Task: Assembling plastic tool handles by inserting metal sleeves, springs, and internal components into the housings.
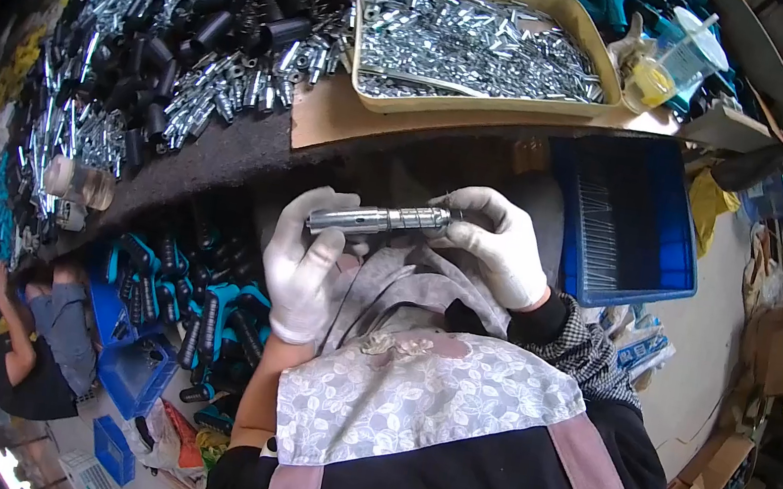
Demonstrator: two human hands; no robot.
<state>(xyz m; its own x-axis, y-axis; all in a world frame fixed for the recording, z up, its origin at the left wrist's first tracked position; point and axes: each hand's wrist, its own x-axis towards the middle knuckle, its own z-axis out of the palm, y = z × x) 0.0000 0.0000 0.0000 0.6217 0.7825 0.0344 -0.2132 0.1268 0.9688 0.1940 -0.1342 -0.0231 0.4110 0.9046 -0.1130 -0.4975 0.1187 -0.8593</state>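
Observation:
A shiny metal cylinder with a stepped, ringed narrow end lies almost level across my lap. My left hand, in a white glove, grips its thicker left end between thumb and fingers. At the narrow right end, the thumb and fingers of my gloved right hand close in a pinch around the tip. Something thin and dark shows between those fingertips, too small to make out. Beneath the cylinder is a grey cloth over my lap, with a patterned apron nearer to me.
On the workbench ahead, a cream tray holds many small metal parts. Heaped metal pins and black tubes cover its left. A blue crate stands right; teal-and-black tool bodies lie left. Another person sits far left.

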